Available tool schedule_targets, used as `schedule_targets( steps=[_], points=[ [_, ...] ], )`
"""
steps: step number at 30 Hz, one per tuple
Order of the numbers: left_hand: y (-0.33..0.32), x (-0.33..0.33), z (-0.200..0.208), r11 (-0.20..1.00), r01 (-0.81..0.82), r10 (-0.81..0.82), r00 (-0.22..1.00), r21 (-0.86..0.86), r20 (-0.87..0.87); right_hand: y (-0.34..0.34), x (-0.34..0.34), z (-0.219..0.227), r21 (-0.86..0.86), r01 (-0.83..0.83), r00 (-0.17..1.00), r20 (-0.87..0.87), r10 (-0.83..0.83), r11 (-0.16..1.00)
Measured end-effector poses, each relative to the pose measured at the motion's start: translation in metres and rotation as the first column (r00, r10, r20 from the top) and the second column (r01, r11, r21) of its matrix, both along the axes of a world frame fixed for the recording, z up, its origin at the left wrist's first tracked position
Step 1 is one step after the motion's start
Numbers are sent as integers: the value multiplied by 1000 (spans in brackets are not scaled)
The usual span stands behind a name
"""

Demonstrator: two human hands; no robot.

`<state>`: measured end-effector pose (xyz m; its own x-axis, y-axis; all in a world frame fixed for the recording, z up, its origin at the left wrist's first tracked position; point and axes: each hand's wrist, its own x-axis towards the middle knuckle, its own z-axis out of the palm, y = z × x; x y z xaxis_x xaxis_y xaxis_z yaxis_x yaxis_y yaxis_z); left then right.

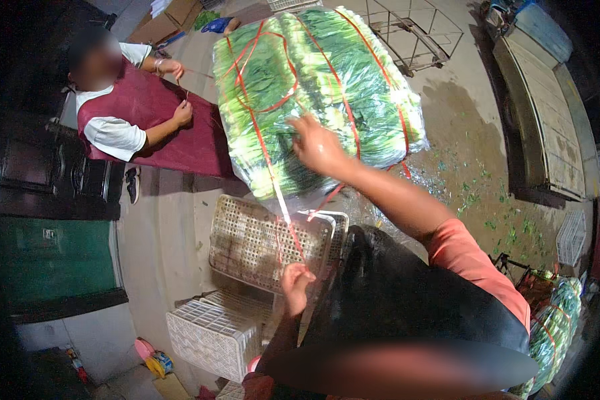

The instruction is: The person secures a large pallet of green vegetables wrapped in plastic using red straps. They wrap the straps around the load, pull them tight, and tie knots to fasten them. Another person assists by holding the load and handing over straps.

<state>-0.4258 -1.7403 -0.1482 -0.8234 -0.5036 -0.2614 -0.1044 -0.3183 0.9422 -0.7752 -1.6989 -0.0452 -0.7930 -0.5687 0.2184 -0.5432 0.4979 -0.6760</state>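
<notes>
A big bale of leafy green vegetables (327, 80) stands in front of me, wrapped in clear plastic and crossed by several red straps (340, 90). Over its near side, my right hand (319, 147) is closed with bent fingers; a loose loop of red strap runs up to the fingertips. Low in front of my body, my left hand (297, 285) pinches the lower end of a red strap. That strap stretches tight up over the bale's left part. Across on the left, a co-worker in a dark red apron (180, 137) holds thin red strap between both hands.
Plastic crates (270, 243) lie just below the bale, with a white crate (213, 337) farther down. At right are a long flatbed (547, 120) and another wrapped bale (553, 333). A metal frame (413, 37) stands behind. Leaf scraps (500, 207) litter the wet floor.
</notes>
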Motion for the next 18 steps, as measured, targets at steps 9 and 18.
schedule_targets(
  steps=[9,18],
  points=[
    [-46,-2,-47,979,0,15,997,-203,73,1,-85,-2,315,-94,929,-313,197,944],
    [-63,-10,-88,959,-1,35,993,-283,114,145,52,8,76,-147,890,444,99,986]
  ],
)
